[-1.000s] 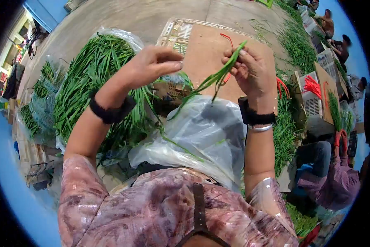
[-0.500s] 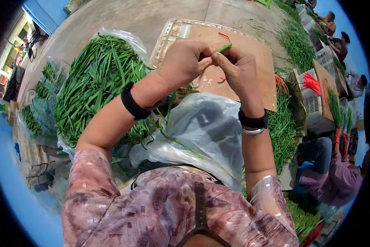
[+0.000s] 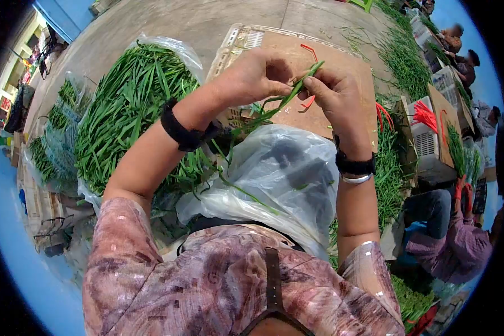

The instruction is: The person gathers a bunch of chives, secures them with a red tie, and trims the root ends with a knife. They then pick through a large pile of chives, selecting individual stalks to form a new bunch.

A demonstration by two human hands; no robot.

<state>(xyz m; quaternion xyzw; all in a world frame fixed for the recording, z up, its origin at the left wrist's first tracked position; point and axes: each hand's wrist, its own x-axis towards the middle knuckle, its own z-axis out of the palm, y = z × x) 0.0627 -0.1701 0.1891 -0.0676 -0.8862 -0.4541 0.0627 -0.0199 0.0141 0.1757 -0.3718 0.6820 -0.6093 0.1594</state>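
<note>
A few long green stalks [image 3: 288,99] slant between my two hands above the brown board [image 3: 352,84]. My right hand [image 3: 333,92] pinches them near their upper end. My left hand [image 3: 257,75] is closed, thumb and forefinger meeting against the stalks from the other side. Two red ties [image 3: 309,51] lie on the board, one beyond my hands and one beneath them. Below the board, a clear plastic sheet [image 3: 280,168] covers my lap, with loose green bits on it.
A large pile of green leaves [image 3: 134,106] in a plastic bag stands at the left. More greens [image 3: 389,179] lie right of the board. Crates with red ties [image 3: 425,115] stand farther right, near a co-worker in a purple top [image 3: 453,246] and other people.
The stalks now show at greater length between my hands, hanging down to the left. My left hand has risen slightly, and my right hand has shifted a little right and down.
</note>
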